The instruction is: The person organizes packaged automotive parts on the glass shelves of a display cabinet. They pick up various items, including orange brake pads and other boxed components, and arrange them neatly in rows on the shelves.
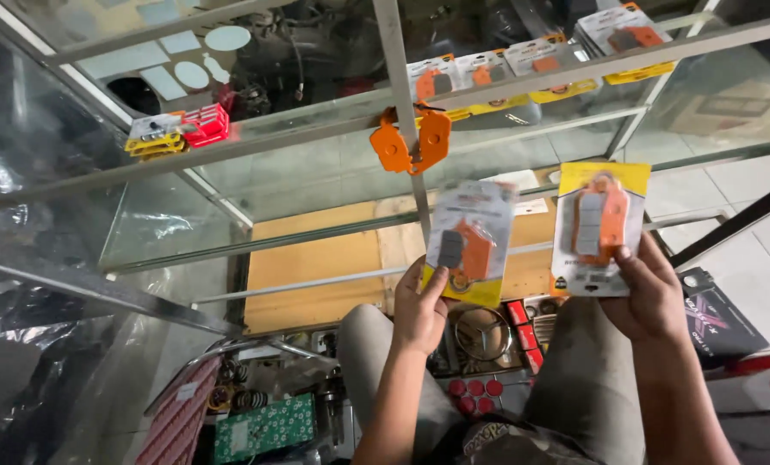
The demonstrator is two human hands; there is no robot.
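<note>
Two carded packs of orange brake pads are held up side by side before a glass display case [256,185], faces toward the camera, apparently for comparison. The left hand [419,306] pinches the left brake-pad pack [469,245] at its lower edge, fingers closed. The right hand [652,293] grips the right brake-pad pack [599,226] at its lower right corner. Similar packs [531,65] lie along the upper glass shelf.

Glass display case [256,185] with metal-framed shelves [230,146], wooden base board [316,267] inside, pale tiled floor [747,189] at right.
</note>
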